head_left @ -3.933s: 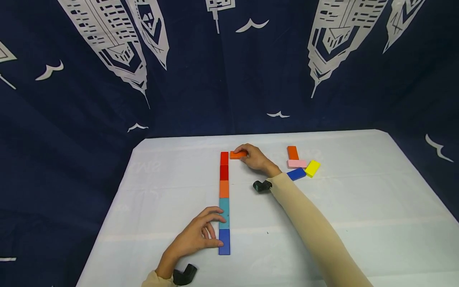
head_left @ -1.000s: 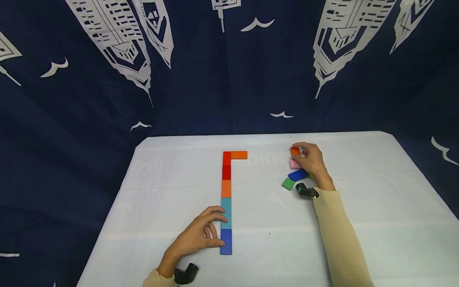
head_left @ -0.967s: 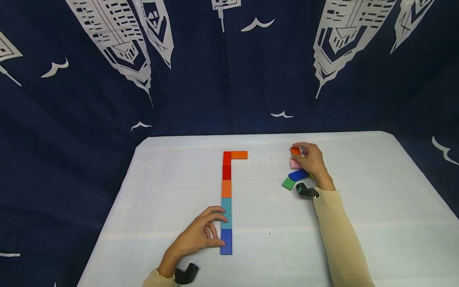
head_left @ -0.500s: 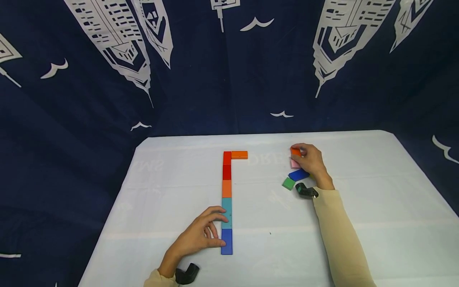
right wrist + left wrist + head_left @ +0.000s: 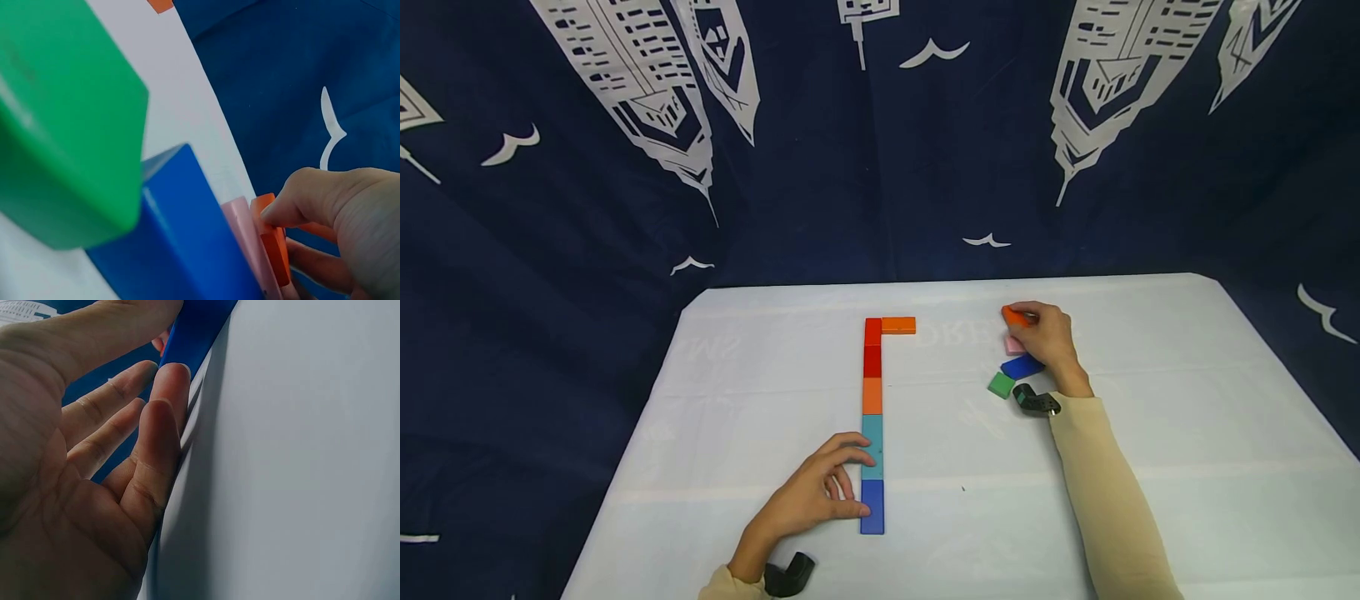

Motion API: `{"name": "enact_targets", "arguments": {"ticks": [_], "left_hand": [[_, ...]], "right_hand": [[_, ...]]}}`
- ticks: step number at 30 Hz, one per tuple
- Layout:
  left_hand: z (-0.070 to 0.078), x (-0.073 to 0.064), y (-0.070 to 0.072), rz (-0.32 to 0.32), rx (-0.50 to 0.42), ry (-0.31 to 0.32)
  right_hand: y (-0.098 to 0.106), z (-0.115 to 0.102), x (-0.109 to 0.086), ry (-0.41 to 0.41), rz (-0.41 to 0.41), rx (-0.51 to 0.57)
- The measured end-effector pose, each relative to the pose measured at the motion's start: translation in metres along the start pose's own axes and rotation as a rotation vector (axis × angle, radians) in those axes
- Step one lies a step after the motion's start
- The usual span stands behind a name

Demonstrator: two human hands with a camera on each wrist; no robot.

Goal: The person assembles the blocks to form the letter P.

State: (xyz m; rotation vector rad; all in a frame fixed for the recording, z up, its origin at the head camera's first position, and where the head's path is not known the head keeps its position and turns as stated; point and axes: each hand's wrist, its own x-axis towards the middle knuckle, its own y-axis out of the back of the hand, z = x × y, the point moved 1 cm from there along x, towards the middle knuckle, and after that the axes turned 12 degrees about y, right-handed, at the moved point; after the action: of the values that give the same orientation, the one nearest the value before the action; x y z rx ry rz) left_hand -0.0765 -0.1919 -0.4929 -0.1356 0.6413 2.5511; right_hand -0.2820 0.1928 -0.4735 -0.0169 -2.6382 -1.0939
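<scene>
My right hand [image 5: 1051, 337] pinches an orange block [image 5: 1015, 317] between thumb and fingers at the right rear of the table; the right wrist view shows the thumb pressed on its face. Just beside it lies a pink block [image 5: 1013, 346], partly hidden by the hand. My left hand [image 5: 808, 492] rests at the left edge of a block column, thumb on a blue block [image 5: 875, 496] and fingertips on the teal part [image 5: 873, 429]. Above these run an orange block [image 5: 872, 396], a dark red block [image 5: 872, 362] and a red block [image 5: 873, 332]. Another orange block [image 5: 898, 325] lies crosswise at the top.
Near the right wrist lie a loose blue block [image 5: 1021, 367] and a green block [image 5: 1001, 385]. A white cloth covers the table [image 5: 737, 400]; a dark blue printed curtain [image 5: 820, 183] hangs behind its far edge.
Earlier my right hand let go of the crosswise orange block at the column's top and moved right to the loose blocks. Now the pinched orange block has turned askew. The left hand stays put.
</scene>
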Motion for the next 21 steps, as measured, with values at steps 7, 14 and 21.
{"name": "enact_targets", "arguments": {"ticks": [7,14,21], "left_hand": [[0.0,0.001,-0.001,0.0,0.01,0.009],[0.0,0.0,0.0,-0.001,0.015,0.009],[0.001,-0.001,0.0,0.001,0.005,0.017]], "right_hand": [[0.0,-0.007,0.001,0.043,0.0,0.021],[-0.004,-0.016,0.002,0.065,-0.041,0.065],[-0.012,-0.024,0.003,0.145,-0.079,0.076]]}}
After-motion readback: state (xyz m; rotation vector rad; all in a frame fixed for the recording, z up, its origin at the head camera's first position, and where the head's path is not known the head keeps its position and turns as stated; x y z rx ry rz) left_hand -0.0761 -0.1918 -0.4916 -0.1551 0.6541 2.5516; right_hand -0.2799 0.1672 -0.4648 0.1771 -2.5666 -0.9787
